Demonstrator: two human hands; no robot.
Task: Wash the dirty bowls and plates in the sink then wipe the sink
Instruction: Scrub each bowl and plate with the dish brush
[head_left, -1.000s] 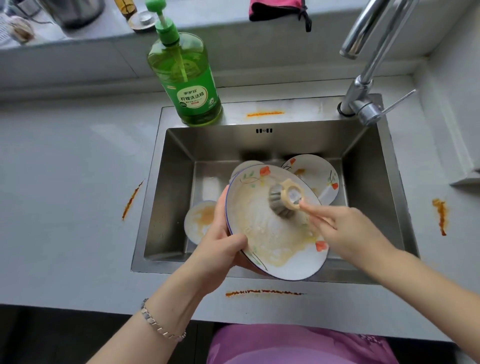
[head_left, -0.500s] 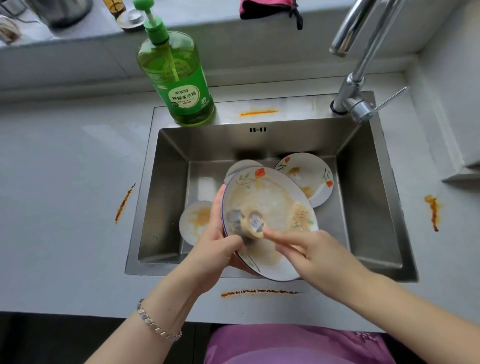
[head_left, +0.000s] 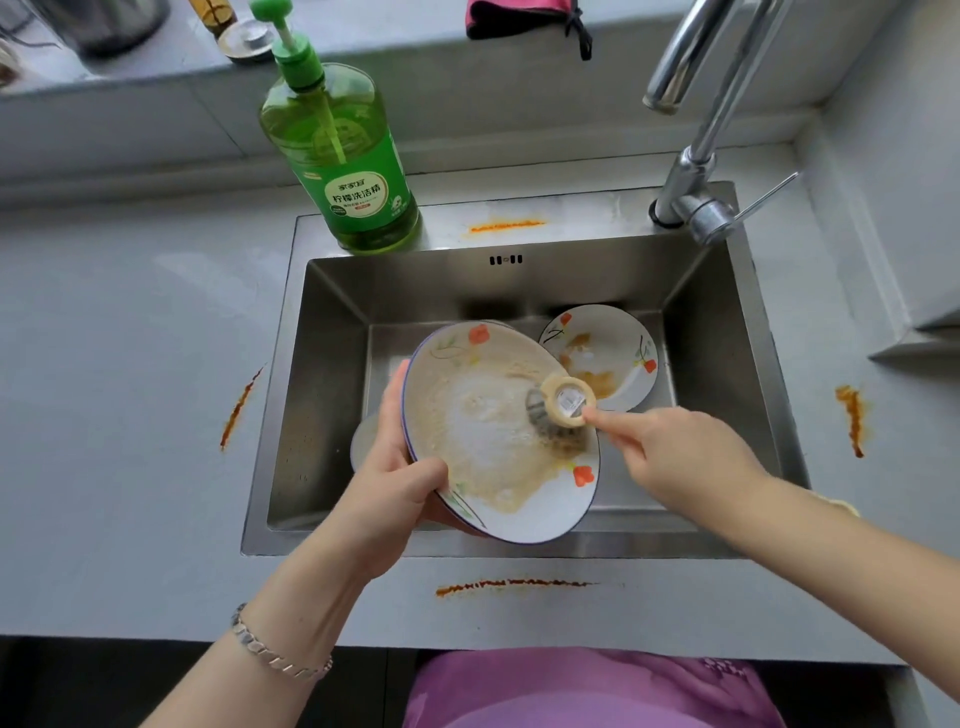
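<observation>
Three plates (head_left: 498, 431) (head_left: 608, 353) (head_left: 363, 441), one mostly hidden. One scrubber (head_left: 563, 402), one bottle (head_left: 353, 171), one faucet (head_left: 691, 197), one sink (head_left: 519, 545). Two hands (head_left: 395, 493) (head_left: 675, 457), one bracelet (head_left: 275, 654). Four orange stains (head_left: 239, 410) (head_left: 852, 421) (head_left: 514, 584) (head_left: 506, 226): three on the counter (head_left: 104, 364), one on the sink's rim.

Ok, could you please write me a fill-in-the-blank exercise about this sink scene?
1. The left hand grips the large plate over the ____.
2. The right hand presses the scrubber against this ____.
3. The soap bottle is ____ in colour.
Missing words: sink, plate, green.
</observation>
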